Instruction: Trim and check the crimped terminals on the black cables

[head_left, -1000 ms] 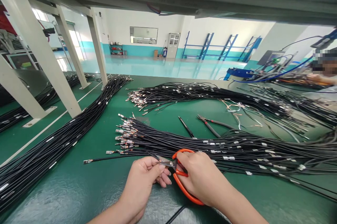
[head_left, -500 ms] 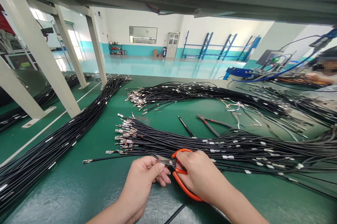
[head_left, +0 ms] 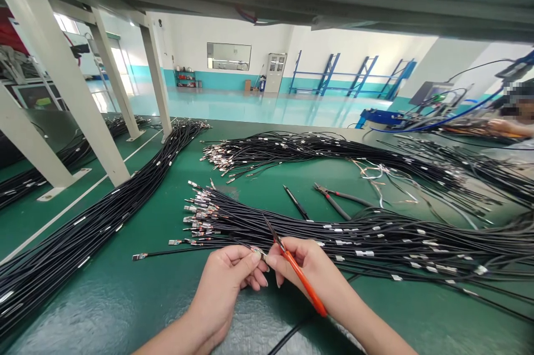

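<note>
1. Orange scissors (head_left: pixel 304 282) sit in our right hand (head_left: pixel 316 263), blades over black wires (head_left: pixel 246 218).
2. Between hands, our left hand (head_left: pixel 227 280) clamps a wire end (head_left: pixel 262 254); right fingertips seemingly pinch too.
3. Finger-work looks the step; next calls for steadiness.

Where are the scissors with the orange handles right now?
In the head view, the scissors are in the right hand, below the picture's middle, with their blades pointing up and left over the nearest bundle of black cables.

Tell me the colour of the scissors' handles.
Orange-red; the scissors' handles show best in the head view, in the right hand.
</note>
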The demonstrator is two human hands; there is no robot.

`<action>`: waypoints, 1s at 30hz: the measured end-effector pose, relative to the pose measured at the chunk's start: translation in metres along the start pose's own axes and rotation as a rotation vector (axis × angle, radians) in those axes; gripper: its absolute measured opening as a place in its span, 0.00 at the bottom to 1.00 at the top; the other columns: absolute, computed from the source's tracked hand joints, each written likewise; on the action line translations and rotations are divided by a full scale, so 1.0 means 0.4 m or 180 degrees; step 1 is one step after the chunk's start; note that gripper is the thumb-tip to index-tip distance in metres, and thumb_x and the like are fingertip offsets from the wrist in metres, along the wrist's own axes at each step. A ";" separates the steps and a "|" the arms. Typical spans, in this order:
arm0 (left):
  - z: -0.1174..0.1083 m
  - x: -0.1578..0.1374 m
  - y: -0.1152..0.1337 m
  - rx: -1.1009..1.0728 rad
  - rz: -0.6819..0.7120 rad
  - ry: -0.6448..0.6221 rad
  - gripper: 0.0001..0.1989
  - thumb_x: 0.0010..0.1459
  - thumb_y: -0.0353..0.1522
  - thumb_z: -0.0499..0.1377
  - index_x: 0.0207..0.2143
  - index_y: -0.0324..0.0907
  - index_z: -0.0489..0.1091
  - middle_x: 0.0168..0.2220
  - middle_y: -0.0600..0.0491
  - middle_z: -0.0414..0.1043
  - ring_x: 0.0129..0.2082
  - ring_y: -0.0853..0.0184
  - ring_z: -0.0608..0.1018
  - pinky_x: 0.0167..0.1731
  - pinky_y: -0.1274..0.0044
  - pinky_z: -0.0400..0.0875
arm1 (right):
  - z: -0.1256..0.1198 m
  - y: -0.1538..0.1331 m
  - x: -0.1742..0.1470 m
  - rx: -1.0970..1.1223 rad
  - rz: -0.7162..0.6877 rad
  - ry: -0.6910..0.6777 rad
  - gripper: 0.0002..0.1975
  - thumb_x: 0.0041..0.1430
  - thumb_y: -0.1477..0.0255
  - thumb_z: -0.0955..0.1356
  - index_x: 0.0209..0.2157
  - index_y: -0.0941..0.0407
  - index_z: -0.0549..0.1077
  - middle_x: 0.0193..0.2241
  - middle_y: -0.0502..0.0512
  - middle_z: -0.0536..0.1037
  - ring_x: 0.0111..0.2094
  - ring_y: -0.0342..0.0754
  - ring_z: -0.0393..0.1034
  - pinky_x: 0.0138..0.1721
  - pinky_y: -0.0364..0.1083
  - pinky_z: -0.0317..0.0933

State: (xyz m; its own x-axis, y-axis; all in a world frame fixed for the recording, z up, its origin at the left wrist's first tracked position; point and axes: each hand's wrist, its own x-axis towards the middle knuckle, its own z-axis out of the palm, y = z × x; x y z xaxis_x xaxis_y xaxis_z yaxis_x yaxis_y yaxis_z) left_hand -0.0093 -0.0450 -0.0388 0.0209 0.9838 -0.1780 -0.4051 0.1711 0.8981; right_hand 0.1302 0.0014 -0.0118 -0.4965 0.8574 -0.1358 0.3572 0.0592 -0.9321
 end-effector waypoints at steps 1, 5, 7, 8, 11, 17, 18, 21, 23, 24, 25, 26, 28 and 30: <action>-0.001 0.000 0.000 -0.0003 0.0018 -0.0013 0.09 0.50 0.32 0.58 0.22 0.35 0.70 0.20 0.52 0.68 0.20 0.74 0.67 0.23 0.82 0.61 | 0.003 -0.001 -0.001 0.0166 0.0039 -0.0027 0.13 0.45 0.63 0.67 0.19 0.58 0.65 0.14 0.47 0.67 0.18 0.40 0.59 0.22 0.39 0.53; -0.003 0.000 -0.002 0.0196 0.0050 -0.0037 0.10 0.51 0.34 0.57 0.22 0.36 0.70 0.20 0.52 0.68 0.20 0.75 0.66 0.22 0.82 0.59 | 0.012 0.004 -0.001 0.0533 0.0071 0.0115 0.14 0.47 0.63 0.67 0.19 0.58 0.64 0.13 0.46 0.65 0.16 0.38 0.56 0.20 0.38 0.50; -0.003 0.001 -0.004 0.0347 0.0048 -0.0038 0.11 0.51 0.35 0.57 0.22 0.36 0.70 0.19 0.53 0.67 0.19 0.74 0.65 0.22 0.82 0.59 | 0.013 0.006 0.000 0.0508 0.0009 0.0123 0.13 0.47 0.64 0.67 0.18 0.58 0.63 0.13 0.46 0.65 0.16 0.37 0.55 0.20 0.38 0.50; -0.002 0.001 -0.004 0.0400 0.0063 -0.0036 0.12 0.51 0.35 0.57 0.22 0.36 0.70 0.18 0.53 0.67 0.19 0.74 0.65 0.22 0.82 0.58 | 0.013 0.006 0.000 0.0476 -0.0026 0.0128 0.13 0.46 0.65 0.68 0.18 0.58 0.63 0.13 0.46 0.65 0.17 0.37 0.55 0.20 0.38 0.50; 0.001 0.000 0.002 0.0686 0.0079 -0.0048 0.12 0.52 0.36 0.56 0.22 0.37 0.70 0.17 0.54 0.66 0.18 0.74 0.65 0.20 0.81 0.58 | 0.012 0.002 -0.001 0.0432 -0.0040 0.0204 0.13 0.47 0.66 0.67 0.18 0.58 0.63 0.13 0.45 0.64 0.16 0.37 0.54 0.19 0.38 0.47; -0.012 -0.004 0.055 0.2429 0.1300 0.0454 0.05 0.48 0.32 0.59 0.27 0.42 0.74 0.26 0.51 0.72 0.25 0.67 0.70 0.26 0.78 0.62 | 0.004 -0.007 -0.009 0.0474 -0.0072 0.0291 0.09 0.49 0.70 0.64 0.19 0.58 0.62 0.13 0.45 0.63 0.16 0.37 0.50 0.18 0.38 0.45; -0.016 -0.003 0.062 0.2577 0.1686 0.0439 0.06 0.48 0.31 0.60 0.30 0.44 0.75 0.30 0.51 0.73 0.30 0.65 0.70 0.30 0.77 0.62 | 0.003 -0.009 -0.010 0.0431 -0.0091 0.0291 0.09 0.49 0.70 0.64 0.19 0.58 0.63 0.13 0.45 0.64 0.17 0.37 0.52 0.19 0.38 0.46; -0.026 0.003 0.067 0.2849 0.2190 -0.0006 0.09 0.49 0.31 0.59 0.35 0.49 0.74 0.34 0.51 0.73 0.36 0.62 0.69 0.38 0.74 0.61 | 0.003 -0.013 -0.014 0.0316 -0.0173 0.0238 0.10 0.49 0.70 0.64 0.19 0.58 0.63 0.14 0.46 0.64 0.18 0.38 0.55 0.22 0.39 0.49; -0.029 0.006 0.060 0.2961 0.2159 -0.0208 0.08 0.51 0.31 0.57 0.34 0.49 0.75 0.30 0.51 0.74 0.33 0.62 0.70 0.37 0.73 0.61 | 0.004 -0.013 -0.015 0.0246 -0.0205 0.0213 0.09 0.49 0.70 0.64 0.19 0.58 0.64 0.14 0.45 0.64 0.18 0.38 0.55 0.22 0.39 0.50; -0.030 0.007 0.055 0.2960 0.2103 -0.0208 0.08 0.52 0.31 0.57 0.32 0.49 0.75 0.29 0.51 0.74 0.32 0.63 0.71 0.35 0.73 0.61 | 0.005 -0.012 -0.014 0.0220 -0.0212 0.0217 0.09 0.49 0.70 0.63 0.19 0.58 0.64 0.14 0.46 0.64 0.18 0.38 0.55 0.22 0.39 0.50; -0.029 0.007 0.051 0.2920 0.2040 -0.0155 0.08 0.52 0.31 0.57 0.31 0.49 0.75 0.28 0.52 0.74 0.30 0.63 0.71 0.35 0.73 0.62 | 0.005 -0.010 -0.014 0.0203 -0.0214 0.0232 0.09 0.49 0.70 0.64 0.19 0.58 0.64 0.14 0.45 0.64 0.18 0.38 0.55 0.22 0.39 0.50; -0.028 0.007 0.047 0.2854 0.1978 -0.0066 0.07 0.51 0.31 0.58 0.30 0.49 0.76 0.27 0.52 0.75 0.30 0.64 0.72 0.34 0.74 0.62 | 0.006 -0.009 -0.013 0.0204 -0.0214 0.0250 0.09 0.49 0.70 0.64 0.19 0.58 0.63 0.14 0.45 0.64 0.18 0.38 0.55 0.22 0.39 0.50; -0.025 0.006 0.042 0.2719 0.1834 0.0119 0.05 0.49 0.31 0.59 0.27 0.48 0.76 0.27 0.53 0.75 0.29 0.64 0.72 0.32 0.76 0.63 | 0.006 -0.006 -0.012 0.0263 -0.0236 0.0278 0.08 0.48 0.70 0.64 0.19 0.58 0.63 0.14 0.45 0.64 0.18 0.38 0.55 0.22 0.39 0.51; -0.020 0.006 0.041 0.2645 0.1662 0.0257 0.04 0.47 0.31 0.61 0.25 0.47 0.76 0.26 0.53 0.75 0.27 0.65 0.73 0.29 0.77 0.63 | 0.006 -0.005 -0.011 0.0329 -0.0271 0.0299 0.08 0.48 0.71 0.64 0.19 0.58 0.64 0.14 0.45 0.64 0.18 0.38 0.56 0.22 0.39 0.52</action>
State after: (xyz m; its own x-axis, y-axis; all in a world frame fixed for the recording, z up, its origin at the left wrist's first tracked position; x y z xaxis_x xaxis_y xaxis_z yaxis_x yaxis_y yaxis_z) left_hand -0.0235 -0.0402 -0.0276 -0.0528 0.9451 0.3225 0.4265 -0.2706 0.8630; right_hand 0.1297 -0.0037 -0.0103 -0.4437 0.8958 -0.0275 0.2314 0.0849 -0.9691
